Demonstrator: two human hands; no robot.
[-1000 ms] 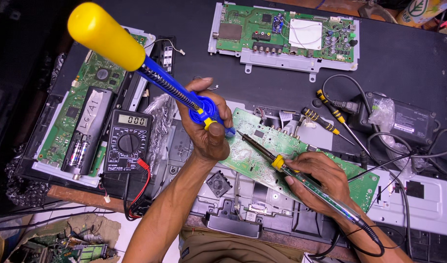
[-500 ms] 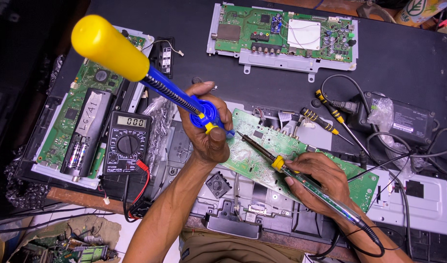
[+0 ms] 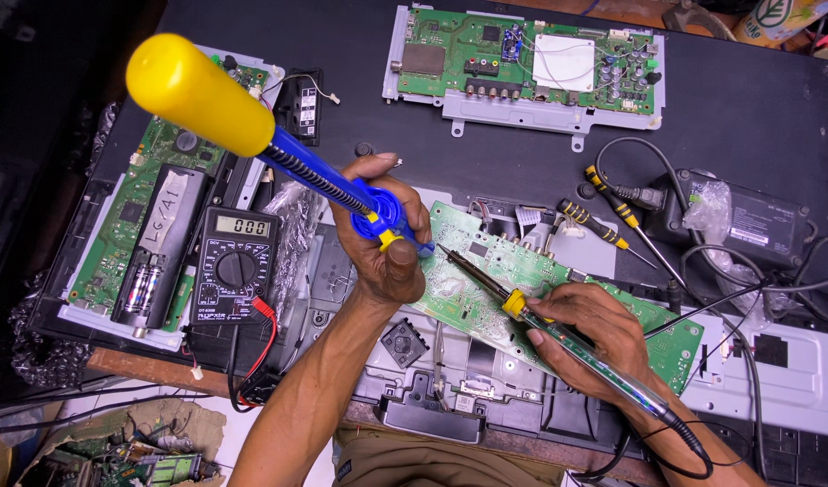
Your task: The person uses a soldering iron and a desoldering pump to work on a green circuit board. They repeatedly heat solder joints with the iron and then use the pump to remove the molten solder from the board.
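Head camera, looking straight down at a cluttered electronics bench.

At the centre of the frame, the left hand [image 3: 382,243] is clenched around the blue body of a desoldering pump [image 3: 279,149], whose thick yellow plunger cap juts toward the upper left corner. Its nozzle end points down and right, at the near left end of a green circuit board [image 3: 558,289] that lies slanting from centre toward the lower right.

The right hand [image 3: 585,338], lower right of centre, grips a soldering iron [image 3: 522,311] like a pen, fingers closed just behind its yellow collar. The dark tip reaches up and left and stops just beside the pump nozzle, above a pale, shiny patch on the board. Whether the tip touches the board cannot be told. The iron's cable trails off to the lower right.

Judging from this, the work is under way: both tools are brought to one spot on the board, and the board lies directly beneath and between the two hands, the right hand resting on it. No removed part is visible, so the joint seems not yet cleared.

Left of the hands sits a black digital multimeter [image 3: 238,266] with red and black leads. A second green board [image 3: 527,59] lies at upper centre, and two yellow-and-black screwdrivers [image 3: 603,216] lie to the right.
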